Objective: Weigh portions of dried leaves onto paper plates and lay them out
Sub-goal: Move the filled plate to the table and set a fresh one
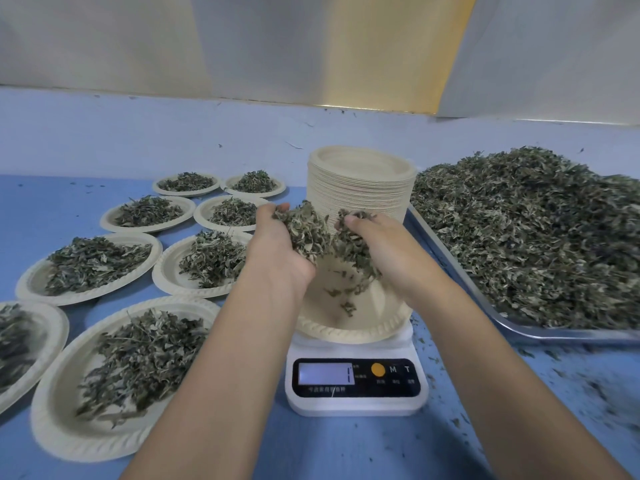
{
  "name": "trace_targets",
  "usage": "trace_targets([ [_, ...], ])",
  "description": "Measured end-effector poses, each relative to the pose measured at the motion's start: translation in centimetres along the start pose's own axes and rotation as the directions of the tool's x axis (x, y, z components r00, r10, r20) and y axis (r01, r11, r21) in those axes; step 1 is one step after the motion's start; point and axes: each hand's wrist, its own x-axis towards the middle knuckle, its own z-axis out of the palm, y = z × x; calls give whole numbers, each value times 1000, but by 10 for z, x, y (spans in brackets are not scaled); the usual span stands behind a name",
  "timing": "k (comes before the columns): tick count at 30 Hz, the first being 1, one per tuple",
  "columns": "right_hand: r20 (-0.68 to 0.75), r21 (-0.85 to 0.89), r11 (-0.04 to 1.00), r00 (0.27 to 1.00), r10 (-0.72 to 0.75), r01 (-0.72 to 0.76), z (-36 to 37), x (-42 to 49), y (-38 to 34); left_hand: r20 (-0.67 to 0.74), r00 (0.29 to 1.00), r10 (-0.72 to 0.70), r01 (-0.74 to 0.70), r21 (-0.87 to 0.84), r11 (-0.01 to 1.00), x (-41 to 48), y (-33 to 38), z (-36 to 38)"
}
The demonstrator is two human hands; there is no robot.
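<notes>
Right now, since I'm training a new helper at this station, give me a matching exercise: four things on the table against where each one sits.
Things:
1 stack of plates
2 metal tray
3 scale
4 filled plates

Places:
A left part of the table
B just behind the scale
C right side, heaped with leaves
D front centre, under a nearly empty plate

Pairs: 1-B; 2-C; 3-D; 4-A
</notes>
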Motion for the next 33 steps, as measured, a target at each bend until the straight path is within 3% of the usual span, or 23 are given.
trace_targets([
  [4, 73, -103, 995, 997, 21, -13, -1, -1, -3, 86, 996, -31, 33, -18, 999, -12, 4, 4],
  [10, 113, -96, 993, 992, -53, 64, 0, -4, -5, 91, 996, -20, 21, -9, 1000, -12, 7, 3],
  [18, 13, -123, 991, 998, -56, 57, -4, -1, 2, 119, 993, 12, -15, 30, 999, -12, 11, 1],
  [27, -58, 36, 988, 988, -146, 148, -2, 1, 0, 52, 998, 21, -24, 54, 998, -9, 10, -1],
  [33, -110, 260, 952, 984, -137, 161, 1, 0, -6, 15, 999, 34, -36, 97, 995, -9, 8, -1],
])
